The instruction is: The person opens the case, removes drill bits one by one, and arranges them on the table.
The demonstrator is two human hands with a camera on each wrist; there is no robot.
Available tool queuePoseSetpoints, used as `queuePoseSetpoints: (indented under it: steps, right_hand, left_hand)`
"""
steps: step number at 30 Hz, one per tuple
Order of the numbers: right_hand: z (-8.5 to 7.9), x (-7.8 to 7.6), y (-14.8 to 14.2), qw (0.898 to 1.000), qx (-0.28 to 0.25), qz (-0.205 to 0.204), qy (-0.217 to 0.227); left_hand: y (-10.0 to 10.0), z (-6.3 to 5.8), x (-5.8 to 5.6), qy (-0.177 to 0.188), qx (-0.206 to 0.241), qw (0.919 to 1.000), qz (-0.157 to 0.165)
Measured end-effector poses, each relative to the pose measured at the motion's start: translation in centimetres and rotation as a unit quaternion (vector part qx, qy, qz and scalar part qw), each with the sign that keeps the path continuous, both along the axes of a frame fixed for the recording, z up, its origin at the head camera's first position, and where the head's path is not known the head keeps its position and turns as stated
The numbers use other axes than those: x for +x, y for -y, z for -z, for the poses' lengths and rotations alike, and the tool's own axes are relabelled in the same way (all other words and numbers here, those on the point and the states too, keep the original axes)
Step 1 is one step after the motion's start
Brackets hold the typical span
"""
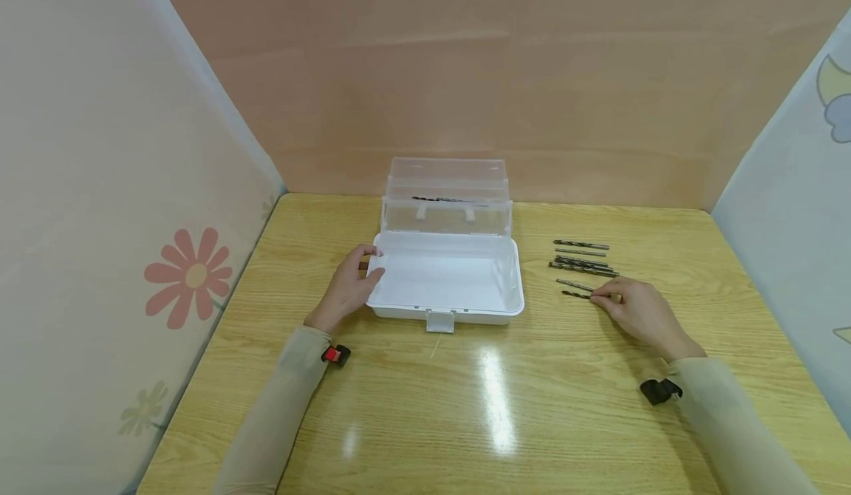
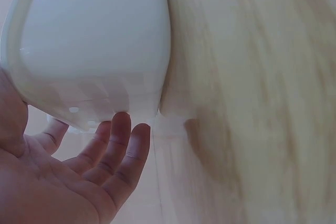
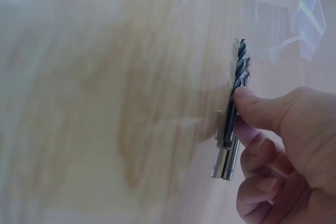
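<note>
A white plastic toolbox (image 1: 447, 316) with a clear lid stands open on the table. My left hand (image 1: 350, 279) holds its left side, thumb over the rim; in the left wrist view the fingers (image 2: 122, 140) bend along the outside wall. Right of the box, my right hand (image 1: 634, 310) pinches a dark twist drill bit (image 1: 575, 295) between thumb and forefinger, close over the table. The right wrist view shows this drill bit (image 3: 240, 66) overlapping others behind it. Just beyond lies a thin silvery drill bit (image 1: 575, 285).
Several more drill bits (image 1: 583, 264) lie roughly parallel on the table (image 1: 412, 406), farther back. Some drill bits (image 1: 439, 199) sit in the clear raised tray behind the box. The clear lid (image 1: 447, 168) leans back near the back wall. A latch (image 1: 440, 323) hangs at the box's front.
</note>
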State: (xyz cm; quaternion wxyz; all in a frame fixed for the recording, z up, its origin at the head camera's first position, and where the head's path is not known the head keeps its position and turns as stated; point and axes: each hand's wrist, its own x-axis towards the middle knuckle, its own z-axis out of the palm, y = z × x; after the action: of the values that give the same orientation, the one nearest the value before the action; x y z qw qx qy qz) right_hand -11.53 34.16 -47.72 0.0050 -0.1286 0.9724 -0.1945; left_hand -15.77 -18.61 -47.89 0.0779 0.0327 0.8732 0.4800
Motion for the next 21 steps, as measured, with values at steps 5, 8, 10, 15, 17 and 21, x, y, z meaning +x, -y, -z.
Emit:
queuePoseSetpoints:
  steps: [5,8,10,15,17,21]
  right_hand:
    - [-0.05,0.05,0.05,1.0,-0.002,0.002,0.005]
    - [-0.06,0.09,0.07,1.0,-0.003,0.005,0.007]
    - [-0.06,0.12,0.1,1.0,-0.004,0.006,0.008]
    - [-0.13,0.22,0.18,1.0,-0.002,0.008,0.003]
    - [-0.19,0.24,0.2,1.0,0.001,0.01,0.001]
    - [-0.36,0.19,0.3,1.0,0.006,0.012,-0.009]
  left_hand:
    - [0.05,0.04,-0.04,0.002,-0.004,1.0,-0.002]
    - [0.04,0.01,-0.02,0.003,-0.003,1.0,-0.001]
    - [0.03,-0.04,0.02,0.002,-0.002,1.0,0.0]
    - [0.09,-0.12,0.07,0.0,-0.006,1.0,0.001]
    - [0.1,-0.09,0.04,-0.001,-0.01,0.9999,0.003]
    - [0.06,-0.08,-0.02,-0.004,-0.011,0.9999,0.003]
